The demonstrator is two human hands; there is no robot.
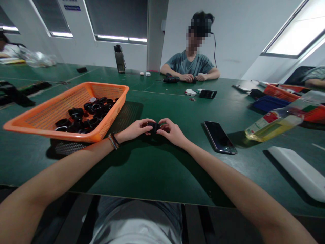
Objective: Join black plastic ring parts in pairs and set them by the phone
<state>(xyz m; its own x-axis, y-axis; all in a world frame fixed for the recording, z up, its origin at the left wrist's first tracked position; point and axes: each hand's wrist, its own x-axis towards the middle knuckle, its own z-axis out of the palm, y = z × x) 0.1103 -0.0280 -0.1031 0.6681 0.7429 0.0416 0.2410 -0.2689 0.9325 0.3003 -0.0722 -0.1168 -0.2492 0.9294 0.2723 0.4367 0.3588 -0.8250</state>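
1. A white-walled room with dark window blinds holds a long green tabletop (142, 183). A dark-blue wall sign (72, 7) at upper left carries writing too blurred to read.
2. On the left, an orange perforated plastic basket (114, 113) contains a heap of glossy black parts (95, 107), several of them ring-shaped.
3. Farther back, a tall grey bottle with a black lid (120, 61) stands upright, no brand legible.
4. At centre, just right of the basket, the left hand (138, 128) and right hand (172, 132) meet above the table. Thumbs and fingertips of both close on one small black part (153, 127). The step in hand looks like two-handed handling of this part; I judge the next move calls for a steady, light pinch.
5. Beyond, a co-worker in a grey-green T-shirt (189, 62) sits near a black power drill (171, 79).
6. On the right lie a dark-screened phone (220, 137) and a white block (299, 173); between them and farther right, a clear bottle of yellow liquid (274, 123) slants, its red-and-green label unreadable.
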